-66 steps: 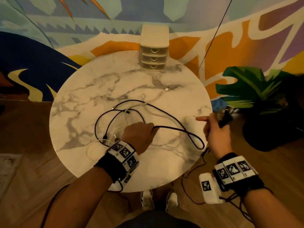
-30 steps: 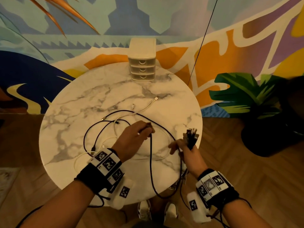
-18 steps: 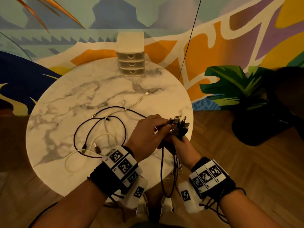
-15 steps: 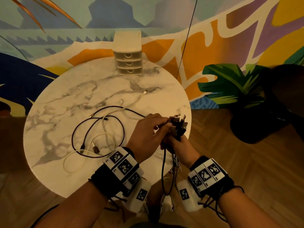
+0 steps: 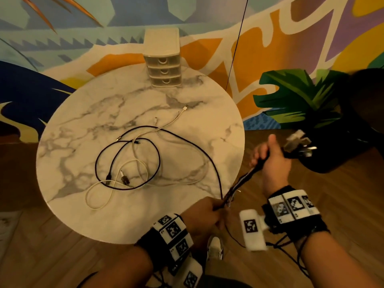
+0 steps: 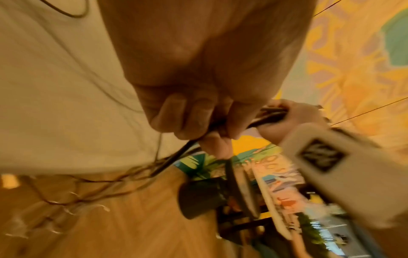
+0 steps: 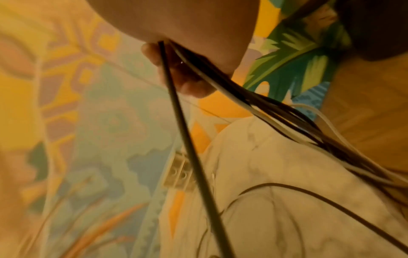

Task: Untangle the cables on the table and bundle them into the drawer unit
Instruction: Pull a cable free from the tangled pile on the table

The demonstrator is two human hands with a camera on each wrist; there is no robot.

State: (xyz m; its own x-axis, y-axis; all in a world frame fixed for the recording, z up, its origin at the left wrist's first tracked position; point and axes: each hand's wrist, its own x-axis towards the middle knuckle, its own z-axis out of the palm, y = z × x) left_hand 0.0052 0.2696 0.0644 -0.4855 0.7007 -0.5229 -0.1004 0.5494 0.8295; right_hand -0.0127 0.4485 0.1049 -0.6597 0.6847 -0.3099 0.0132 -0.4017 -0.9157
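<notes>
We see the cable bundle [image 5: 242,182] stretched taut past the round table's [image 5: 68,206] near right edge, over open floor. Our right hand [image 5: 272,161] grips its plug end; our left hand [image 5: 202,215] clenches the strands lower down. Loose cables [image 5: 133,161] lie mid-table; the drawer unit [image 5: 163,59] stands at the far rim.

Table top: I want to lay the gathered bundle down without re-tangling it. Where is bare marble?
Bare marble on the table: the far-left arc between the rim and the drawer unit, and the near-left rim below the white cable loop. The middle is crowded with the black cable loop. Both hands grip the bundle.
</notes>
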